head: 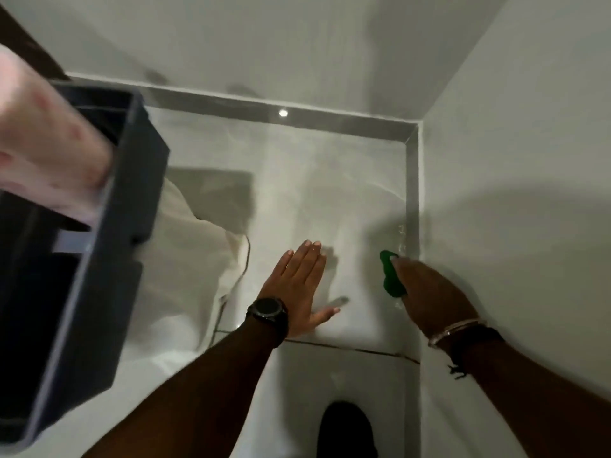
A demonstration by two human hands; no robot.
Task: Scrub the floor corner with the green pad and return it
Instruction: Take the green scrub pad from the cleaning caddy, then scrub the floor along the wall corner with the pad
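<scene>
The green pad (390,276) lies against the floor (297,200) at its right edge, just beside the grey skirting (411,193) that runs along the right wall (512,160), nearer the viewer than the far right corner of the floor. The right hand (433,292) is closed over the pad, fingers curled around its near side, pressing it down; only the pad's far and left parts show beyond the fingers. Small wet glints sit on the skirting just past the pad.

The left hand (302,285) rests flat on the floor, fully open with fingers together and thumb spread, holding nothing, a little apart from the pad to its left. A dark watch (267,309) sits on the left wrist; its face shows no readable writing. Thin bangles (458,328) and a dark thread band circle the right wrist.

A white cloth (198,259) lies bunched on the floor to the left of the open hand. A dark blue bin (109,226), blurred, fills the left side, with a pale pink cloth (46,153) draped over its rim. No labels or brands can be read anywhere. A dark shoe tip (347,431) shows at the bottom edge.
</scene>
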